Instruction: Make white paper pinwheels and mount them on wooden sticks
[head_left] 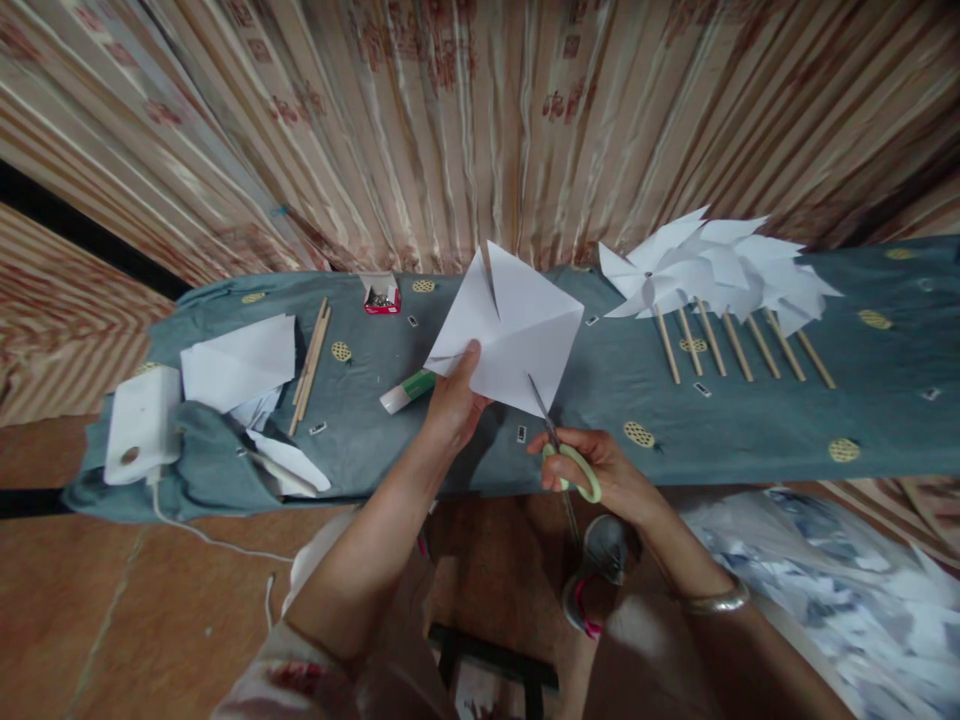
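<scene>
My left hand (459, 402) is closed on a white paper square (529, 305), its thumb on top near the left side. Creases cross the sheet, and a slit runs inward from its upper corner; another cut shows by the left corner. Green-handled scissors (571, 468) are in my right hand (592, 470), fingers through the loops. Their blades lie at the sheet's lower corner, one on top of the paper. Partly behind my left hand lies a green and white tube (407, 391), perhaps a glue stick.
White paper pinwheels (720, 268) on wooden sticks lie at the right. To the left are loose sticks (309, 370), paper sheets (240, 362), a white power strip (142, 425) and a small red box (382, 295) of metal bits. Paper scraps (840, 590) fill a bag lower right.
</scene>
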